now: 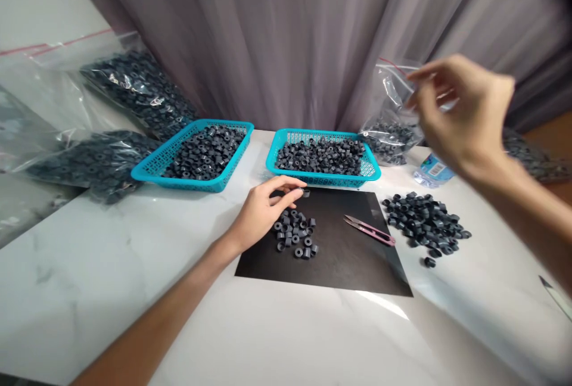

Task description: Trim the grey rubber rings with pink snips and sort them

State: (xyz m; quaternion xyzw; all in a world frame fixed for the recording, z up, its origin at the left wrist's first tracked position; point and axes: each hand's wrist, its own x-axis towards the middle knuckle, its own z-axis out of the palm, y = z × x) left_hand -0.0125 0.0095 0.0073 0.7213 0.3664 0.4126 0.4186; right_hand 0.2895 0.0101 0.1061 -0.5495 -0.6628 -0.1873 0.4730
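My left hand (pixel 263 207) is over the left part of a black sheet (pixel 344 267). Its thumb and fingertips pinch one small dark grey plastic ring (pixel 306 193). Just below those fingers lies a loose group of similar grey rings (pixel 295 234) on the sheet. My right hand (pixel 465 112) is raised at the right, in front of a clear zip bag. Its thumb and fingers are drawn together, and I cannot make out what is between them. Pink-handled thread snips (pixel 370 231) lie on the sheet's right side, touched by neither hand.
Behind the sheet stand two turquoise baskets (pixel 239 162) (pixel 324 180) filled with rings. A ring pile (pixel 424 222) sits right of the sheet, near a bottle (pixel 433 171). Filled clear bags (pixel 147 94) are at left; another bag (pixel 388 136) stands behind the bottle.
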